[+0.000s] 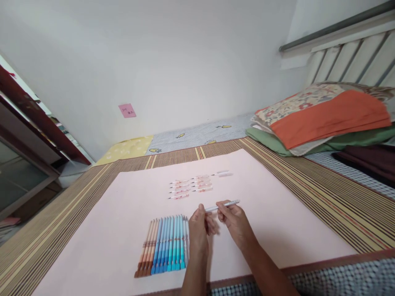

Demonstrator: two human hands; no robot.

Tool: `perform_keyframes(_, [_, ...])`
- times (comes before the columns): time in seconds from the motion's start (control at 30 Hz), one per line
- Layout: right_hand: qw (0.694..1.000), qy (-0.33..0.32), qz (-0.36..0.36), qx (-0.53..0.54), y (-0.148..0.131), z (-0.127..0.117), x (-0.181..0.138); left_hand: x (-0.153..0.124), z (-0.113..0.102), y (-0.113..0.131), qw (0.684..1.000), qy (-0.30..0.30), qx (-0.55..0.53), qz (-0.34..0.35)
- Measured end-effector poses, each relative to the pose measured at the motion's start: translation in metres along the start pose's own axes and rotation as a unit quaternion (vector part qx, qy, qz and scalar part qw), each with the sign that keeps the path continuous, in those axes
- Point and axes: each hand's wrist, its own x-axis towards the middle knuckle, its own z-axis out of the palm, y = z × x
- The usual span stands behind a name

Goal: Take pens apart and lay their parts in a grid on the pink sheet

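My left hand (199, 230) and my right hand (235, 220) together hold one slim white pen (226, 204) just above a pink sheet (271, 230); each hand pinches one end. To the left of my left hand lies a tight row of several capped pens (165, 244), brown ones at the left, blue and teal ones to the right. Farther away on the sheet lie several clear pen parts with pink print (189, 186) in short rows, and one clear cap (224, 174) lies beside them.
The pink sheet rests on a striped woven mat (333, 193) over a bed. Folded bedding, orange, floral and green (327, 117), is stacked at the right. A dark wooden cabinet (27, 135) stands at the left. A pink note (127, 110) sticks to the white wall.
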Motion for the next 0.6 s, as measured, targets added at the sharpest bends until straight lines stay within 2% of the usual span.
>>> perform_keyframes(0.17, [1.000, 0.018, 0.011, 0.023, 0.0023, -0.0021, 0.0009, -0.0006, -0.0008, 0.0015, 0.998, -0.047, -0.035, 0.014])
perform_keyframes(0.23, [0.999, 0.013, 0.015, 0.025, 0.0033, -0.0026, 0.0008, -0.0007, -0.0009, -0.0008, 0.999, -0.032, -0.031, 0.012])
perform_keyframes(0.37, [1.000, 0.007, 0.016, 0.022, 0.0044, -0.0023, 0.0007, -0.0004, -0.0005, -0.0032, 0.999, 0.000, -0.023, -0.031])
perform_keyframes(0.5, [0.999, 0.023, 0.016, 0.027, 0.0035, -0.0020, 0.0017, -0.0002, 0.0002, 0.0030, 0.997, -0.019, -0.072, -0.014])
perform_keyframes(0.6, [0.999, 0.023, 0.012, 0.024, 0.0041, -0.0025, 0.0020, -0.0004, 0.0004, 0.0049, 0.998, -0.024, -0.063, -0.015])
